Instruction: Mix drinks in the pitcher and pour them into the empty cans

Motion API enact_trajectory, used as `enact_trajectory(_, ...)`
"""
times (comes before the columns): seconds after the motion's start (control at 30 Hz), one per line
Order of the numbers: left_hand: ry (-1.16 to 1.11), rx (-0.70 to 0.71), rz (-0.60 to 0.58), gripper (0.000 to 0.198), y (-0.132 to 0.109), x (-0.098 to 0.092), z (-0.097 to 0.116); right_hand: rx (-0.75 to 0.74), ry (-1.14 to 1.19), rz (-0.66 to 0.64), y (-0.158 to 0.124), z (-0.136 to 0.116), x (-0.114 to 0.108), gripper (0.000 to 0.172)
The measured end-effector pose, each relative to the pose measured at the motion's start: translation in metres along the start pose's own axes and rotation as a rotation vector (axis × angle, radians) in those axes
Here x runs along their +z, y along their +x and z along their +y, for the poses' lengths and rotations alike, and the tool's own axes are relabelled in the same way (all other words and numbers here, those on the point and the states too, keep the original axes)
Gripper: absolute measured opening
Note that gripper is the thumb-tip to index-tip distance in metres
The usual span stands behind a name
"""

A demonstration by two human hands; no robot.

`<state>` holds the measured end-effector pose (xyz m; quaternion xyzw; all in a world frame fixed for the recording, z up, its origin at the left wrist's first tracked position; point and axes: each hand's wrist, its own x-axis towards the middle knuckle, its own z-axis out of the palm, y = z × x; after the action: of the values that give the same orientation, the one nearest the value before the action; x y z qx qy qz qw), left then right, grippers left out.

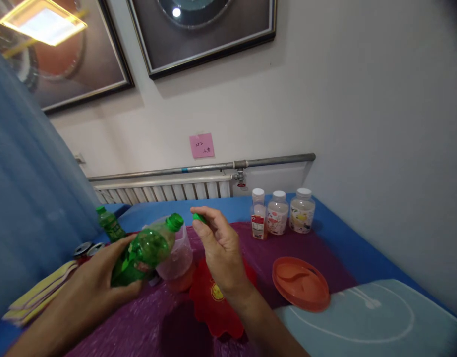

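My left hand (113, 267) is wrapped round a green plastic bottle (142, 253), tilted with its uncapped neck pointing up and to the right. Between the thumb and fingers of my right hand (217, 243) is a small green bottle cap (199, 217), a short way right of the bottle's mouth. Behind the bottle stands a translucent plastic pitcher (180, 258), partly hidden by it. A red scalloped dish (202, 302) with a yellow design lies below my right wrist, which covers part of it.
An orange lid (300, 282) lies on the purple plastic sheet (261, 253). Clear jars (277, 215) with white lids stand behind it. Left are another green bottle (110, 223), cans (83, 249) and a folded yellow cloth (42, 292). A light blue mat (384, 317) covers the right front.
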<state>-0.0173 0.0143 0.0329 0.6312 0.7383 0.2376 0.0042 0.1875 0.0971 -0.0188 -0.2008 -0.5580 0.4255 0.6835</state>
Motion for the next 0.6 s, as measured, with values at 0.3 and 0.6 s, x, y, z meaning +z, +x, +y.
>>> enact_trajectory(0.3,-0.403,-0.018,-0.162,0.064,-0.023,0.048,-0.012,-0.002,0.05,-0.085,-0.012,0.002,0.012,0.021)
enact_trajectory(0.6,-0.599,-0.036,-0.007,0.059,-0.041,0.069,-0.009,-0.278,-0.2,-0.152,-0.024,-0.001,0.017,0.033)
